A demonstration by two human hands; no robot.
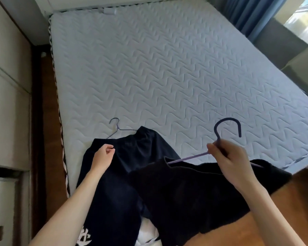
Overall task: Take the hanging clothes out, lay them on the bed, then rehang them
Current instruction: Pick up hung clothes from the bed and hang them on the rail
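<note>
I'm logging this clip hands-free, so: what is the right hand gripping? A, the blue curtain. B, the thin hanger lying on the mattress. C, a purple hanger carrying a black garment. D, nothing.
C: the right hand grips the purple hanger just below its hook, the black garment draped from it; the thin hanger lies apart on the mattress.

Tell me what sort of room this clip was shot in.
Most likely a bedroom: a bare quilted mattress fills the view, blue curtains hang by a window at the right, and pale cabinet doors, perhaps a wardrobe, line the left.
</note>
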